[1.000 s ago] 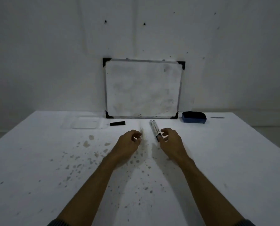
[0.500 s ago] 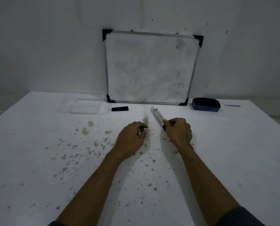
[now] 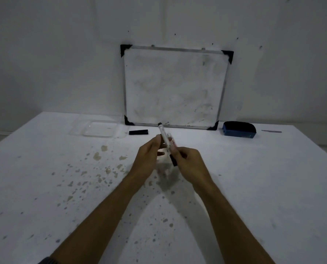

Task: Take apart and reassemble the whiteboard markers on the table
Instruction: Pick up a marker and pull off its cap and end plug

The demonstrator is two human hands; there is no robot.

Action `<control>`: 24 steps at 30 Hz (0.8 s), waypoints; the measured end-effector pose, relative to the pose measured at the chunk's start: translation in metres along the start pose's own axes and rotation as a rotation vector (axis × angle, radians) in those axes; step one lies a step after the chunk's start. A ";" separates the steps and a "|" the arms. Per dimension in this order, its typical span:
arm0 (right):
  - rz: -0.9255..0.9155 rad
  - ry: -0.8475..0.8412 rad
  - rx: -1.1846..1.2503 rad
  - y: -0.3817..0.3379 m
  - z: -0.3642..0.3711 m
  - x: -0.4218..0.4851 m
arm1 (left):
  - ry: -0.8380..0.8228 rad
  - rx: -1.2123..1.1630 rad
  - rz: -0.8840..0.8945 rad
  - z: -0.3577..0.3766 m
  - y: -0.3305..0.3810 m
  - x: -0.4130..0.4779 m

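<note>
A broad white table is filling most of the view, its near and left parts speckled with brownish and grey stains. A whiteboard with a thin metal frame and black corner caps is standing on the table's far edge and leaning against the pale wall, its surface smeared with old ink. A clear plastic tray is lying flat to the left of the board, and a dark blue eraser is sitting to the board's right, with a thin grey strip lying further right, too small to tell what it is. Two bare forearms are reaching in from the bottom edge toward the middle of the table. The right hand is gripping the lower end of a marker, its fingers closing around the black cap end, which is poking out below the fist. The marker is being held above the table, between the two hands, tilting up and away so its white barrel is pointing toward the bottom rail of the board. The left hand is touching the barrel from the left with fingertips; its fingers are curving loosely, and whether they are pinching firmly cannot be told. A small black cap is lying on the table just beside the tray, apart from both hands.
</note>
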State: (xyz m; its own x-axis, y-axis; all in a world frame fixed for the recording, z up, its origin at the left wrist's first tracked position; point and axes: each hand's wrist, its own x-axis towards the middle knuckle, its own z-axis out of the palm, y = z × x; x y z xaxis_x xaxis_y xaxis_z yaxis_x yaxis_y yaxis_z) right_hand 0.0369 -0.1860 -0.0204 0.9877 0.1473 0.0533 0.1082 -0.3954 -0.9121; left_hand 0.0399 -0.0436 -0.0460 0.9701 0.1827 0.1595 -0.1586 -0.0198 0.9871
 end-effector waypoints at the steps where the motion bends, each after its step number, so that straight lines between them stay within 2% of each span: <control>1: -0.019 -0.031 -0.007 -0.001 0.004 -0.003 | 0.030 -0.064 -0.018 0.001 0.003 -0.001; 4: -0.076 -0.110 -0.066 0.002 0.006 -0.005 | 0.092 -0.078 -0.023 -0.007 0.005 0.000; 6: -0.131 -0.087 -0.135 0.006 0.005 -0.003 | 0.037 0.014 0.015 -0.019 0.004 0.002; 10: -0.281 0.275 -0.493 0.029 0.012 0.003 | 0.026 0.416 0.107 -0.042 -0.006 0.002; 13: -0.193 0.356 -0.670 0.045 0.017 0.012 | 0.064 0.670 0.234 -0.051 -0.022 0.000; 18: -0.116 0.382 -0.637 0.056 0.010 0.027 | 0.093 0.799 0.373 -0.044 -0.026 0.000; 24: -0.019 0.418 -0.552 0.062 0.002 0.030 | 0.034 0.826 0.414 -0.038 -0.031 -0.001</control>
State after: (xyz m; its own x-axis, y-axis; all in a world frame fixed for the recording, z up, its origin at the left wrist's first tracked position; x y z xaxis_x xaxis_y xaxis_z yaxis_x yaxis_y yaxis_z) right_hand 0.0731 -0.2039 -0.0764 0.9340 -0.1591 0.3200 0.0579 -0.8163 -0.5747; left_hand 0.0372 -0.0057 -0.0772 0.8573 0.0338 0.5136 -0.2972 -0.7823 0.5475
